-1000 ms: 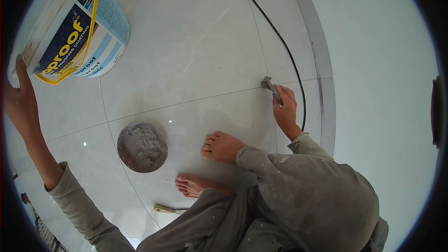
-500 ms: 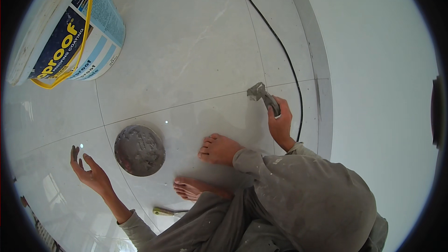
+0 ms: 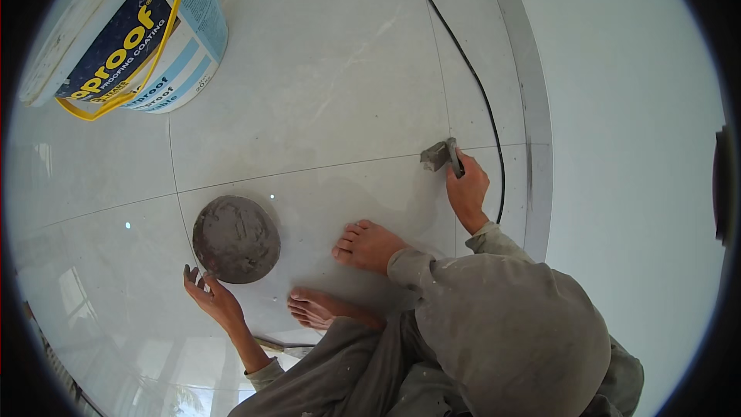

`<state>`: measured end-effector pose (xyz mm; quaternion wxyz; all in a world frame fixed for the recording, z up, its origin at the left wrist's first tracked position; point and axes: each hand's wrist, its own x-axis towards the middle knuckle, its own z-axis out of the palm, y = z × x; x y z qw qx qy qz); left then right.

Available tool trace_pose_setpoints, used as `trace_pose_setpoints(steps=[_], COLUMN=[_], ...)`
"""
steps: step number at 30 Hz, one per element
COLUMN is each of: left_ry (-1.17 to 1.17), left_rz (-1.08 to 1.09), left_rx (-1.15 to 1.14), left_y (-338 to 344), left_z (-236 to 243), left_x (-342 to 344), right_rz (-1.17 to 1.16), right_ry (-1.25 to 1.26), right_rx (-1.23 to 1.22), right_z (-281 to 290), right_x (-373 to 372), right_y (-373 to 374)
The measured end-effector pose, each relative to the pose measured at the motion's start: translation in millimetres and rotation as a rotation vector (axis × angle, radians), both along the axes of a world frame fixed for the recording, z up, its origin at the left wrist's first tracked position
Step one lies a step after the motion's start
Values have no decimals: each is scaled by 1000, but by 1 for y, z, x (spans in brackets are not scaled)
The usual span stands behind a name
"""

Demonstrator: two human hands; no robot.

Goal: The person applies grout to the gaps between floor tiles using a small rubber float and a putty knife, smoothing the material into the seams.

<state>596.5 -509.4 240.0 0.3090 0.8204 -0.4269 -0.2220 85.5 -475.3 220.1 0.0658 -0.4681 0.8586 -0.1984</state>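
In my right hand [image 3: 468,188] is a small trowel [image 3: 434,157], its head coated in grey, fingers wrapped around its handle. It is over the floor near a tile joint, right of my feet; whether it touches the tile I cannot tell. My left hand [image 3: 216,301] holds nothing, fingers apart, at the lower left edge of a round bowl [image 3: 275,256]. Grey paste [image 3: 233,236] with an uneven surface fills the bowl. Whether my fingertips touch its rim is not clear. Partly hidden behind my left forearm lies a hand tool [image 3: 269,345] on the floor.
A large white and blue bucket [image 3: 202,58] with a yellow handle stands at the upper left. Along the right runs a black cable [image 3: 472,69], beside a grey skirting [image 3: 535,116] and pale wall [image 3: 625,108]. My bare feet [image 3: 370,245] rest on glossy tiles [image 3: 309,93].
My left hand has moved right, up to the bowl's edge. The trowel in my right hand has turned, so its head shows at another angle. The view has shifted slightly.
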Motion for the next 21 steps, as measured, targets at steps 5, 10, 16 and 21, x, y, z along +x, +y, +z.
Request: trace_pose_setpoints(steps=[5, 10, 16, 21], left_ry=[316, 487, 427, 507], left_rz=[80, 145, 94, 144], left_rx=[63, 60, 43, -30], left_y=[11, 9, 10, 7], left_z=[-3, -4, -3, -3], left_x=[-10, -14, -13, -17], right_rz=[83, 231, 458, 521], right_ry=[-3, -138, -179, -605], right_rx=[12, 39, 75, -66], right_z=[9, 14, 27, 22], right_x=[35, 88, 155, 201], right_y=[-17, -38, -78, -103])
